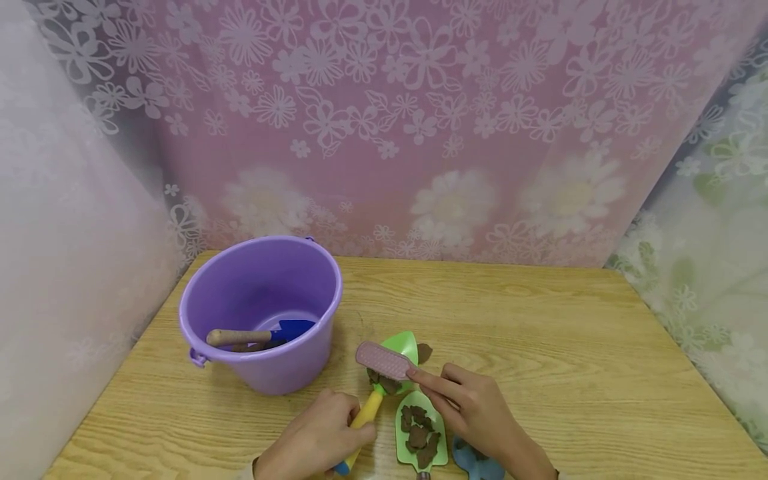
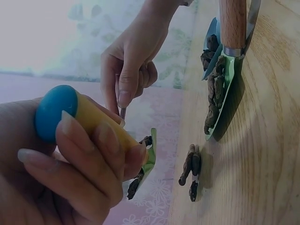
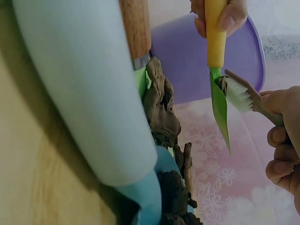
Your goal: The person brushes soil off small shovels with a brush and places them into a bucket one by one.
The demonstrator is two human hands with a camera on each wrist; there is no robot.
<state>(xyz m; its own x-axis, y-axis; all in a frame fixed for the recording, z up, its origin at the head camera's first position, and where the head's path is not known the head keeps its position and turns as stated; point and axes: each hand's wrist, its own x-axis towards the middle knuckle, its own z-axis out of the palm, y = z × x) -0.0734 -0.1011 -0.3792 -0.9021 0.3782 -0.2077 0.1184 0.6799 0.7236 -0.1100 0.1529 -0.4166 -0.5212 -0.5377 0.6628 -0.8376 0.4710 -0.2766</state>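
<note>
My left hand grips the yellow, blue-ended handle of a small green hand trowel, its blade pointing away from me. Brown soil-like clumps lie on that blade near the handle. In my right hand is a brush with a pinkish-brown back, pinched by its handle. Its white bristles face the trowel blade in the right wrist view and meet the clumps close to the handle end. The left wrist view shows my left fingers wrapped round the handle; the trowel is held above the table.
A purple bucket stands at the left, with a blue, wooden-handled trowel and brown clumps inside. A second green trowel bearing clumps lies in front, beside a blue trowel. One brown clump sits on the wooden table.
</note>
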